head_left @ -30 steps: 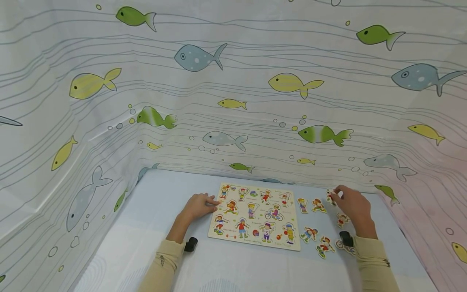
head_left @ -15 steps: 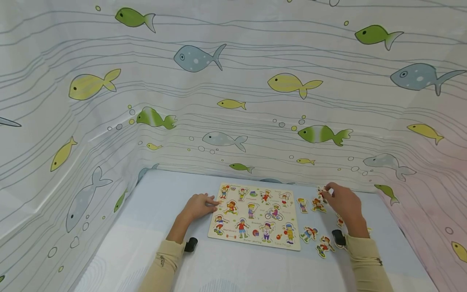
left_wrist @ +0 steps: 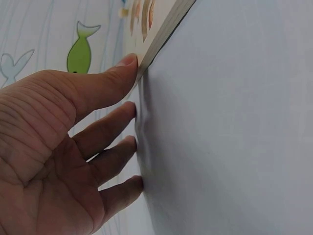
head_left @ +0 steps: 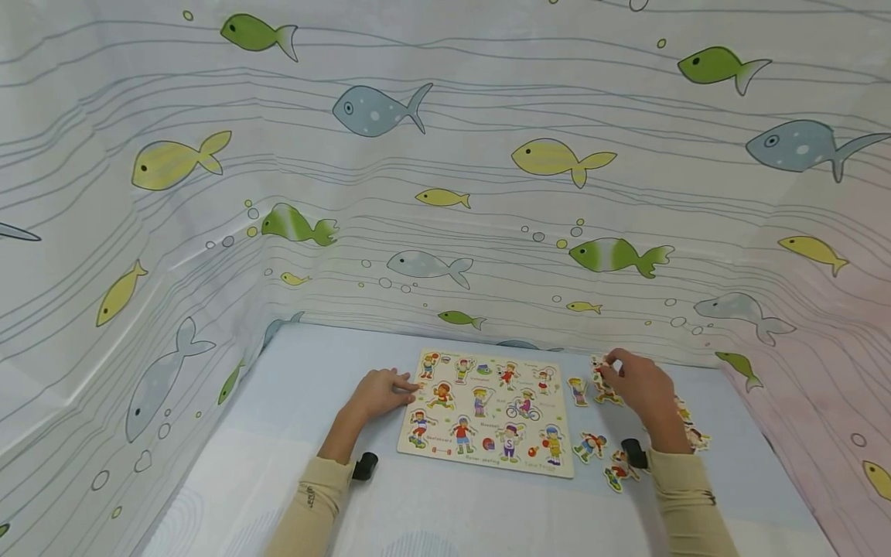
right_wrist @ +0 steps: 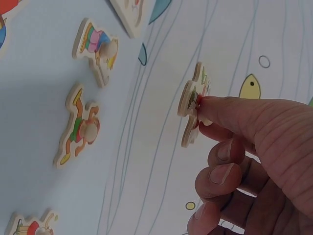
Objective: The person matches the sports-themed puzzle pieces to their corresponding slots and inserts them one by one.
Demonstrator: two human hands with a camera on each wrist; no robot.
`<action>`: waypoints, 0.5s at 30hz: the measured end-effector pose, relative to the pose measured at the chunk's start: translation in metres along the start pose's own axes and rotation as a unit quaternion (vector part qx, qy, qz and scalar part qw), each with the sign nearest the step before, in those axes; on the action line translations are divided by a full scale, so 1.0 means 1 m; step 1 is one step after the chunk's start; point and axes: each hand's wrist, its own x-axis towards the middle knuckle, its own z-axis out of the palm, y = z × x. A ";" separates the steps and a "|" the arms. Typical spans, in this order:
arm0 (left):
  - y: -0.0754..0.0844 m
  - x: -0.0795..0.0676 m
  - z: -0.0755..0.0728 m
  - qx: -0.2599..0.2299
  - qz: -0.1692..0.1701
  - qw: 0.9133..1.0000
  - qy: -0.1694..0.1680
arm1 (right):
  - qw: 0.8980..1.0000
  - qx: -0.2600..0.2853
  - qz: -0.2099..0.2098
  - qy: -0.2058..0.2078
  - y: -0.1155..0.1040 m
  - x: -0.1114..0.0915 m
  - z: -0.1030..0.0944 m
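A wooden peg puzzle board (head_left: pixel 459 406) printed with children playing sports lies flat on the table. My left hand (head_left: pixel 379 393) is at its left edge; in the left wrist view the thumb touches the board's edge, while the other fingers spread below it. My right hand (head_left: pixel 643 387) pinches a wooden puzzle piece (right_wrist: pixel 188 100) between thumb and index finger, raised above the table to the right of the board. Its picture is partly hidden by the thumb. Near it lie a runner piece (right_wrist: pixel 80 127) and a golfer piece (right_wrist: pixel 100 46), each with a knob.
More loose pieces lie right of the board: a skater piece (head_left: pixel 590 446), a skateboarder piece (head_left: pixel 616 469), and others (head_left: pixel 696 439) partly behind the right forearm. A fish-printed sheet (head_left: pixel 487 232) rises behind the table and at both sides.
My right hand has moved left with the pinched puzzle piece, from the far right pieces to above the runner piece. The left hand has stayed at the board's edge.
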 end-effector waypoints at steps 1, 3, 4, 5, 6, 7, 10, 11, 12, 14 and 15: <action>0.000 0.000 0.000 0.001 0.000 1.000 0.000 | 1.000 0.001 -0.003 0.002 -0.001 0.000 0.000; 0.001 0.000 -0.001 0.002 0.000 1.000 0.001 | 1.000 0.005 -0.009 0.007 -0.003 0.000 0.001; 0.001 0.000 -0.001 0.002 -0.001 1.000 0.001 | 1.000 0.005 -0.012 0.009 -0.003 0.000 0.001; 0.002 0.000 -0.001 0.002 -0.002 1.000 0.001 | 1.000 0.006 -0.014 0.010 -0.004 0.000 0.001; 0.002 0.000 -0.001 0.003 -0.003 1.000 0.001 | 1.000 0.006 -0.015 0.011 -0.005 0.000 0.002; 0.002 -0.001 -0.002 0.003 -0.003 1.000 0.001 | 1.000 0.006 -0.016 0.010 -0.006 0.001 0.002; 0.003 -0.001 -0.002 0.002 -0.003 1.000 -0.001 | 1.000 0.005 -0.015 0.005 -0.008 0.002 0.005; 0.003 -0.001 -0.001 0.002 -0.003 1.000 -0.001 | 1.000 0.004 -0.014 0.004 -0.009 0.003 0.006; 0.002 -0.001 -0.001 0.001 -0.002 1.000 -0.002 | 1.000 0.001 -0.014 0.004 -0.010 0.004 0.007; 0.002 -0.001 -0.001 -0.002 -0.001 1.000 -0.002 | 1.000 -0.001 -0.012 0.006 -0.012 0.005 0.008; 0.002 -0.001 -0.001 -0.003 0.000 1.000 -0.002 | 1.000 -0.003 -0.013 0.008 -0.013 0.005 0.009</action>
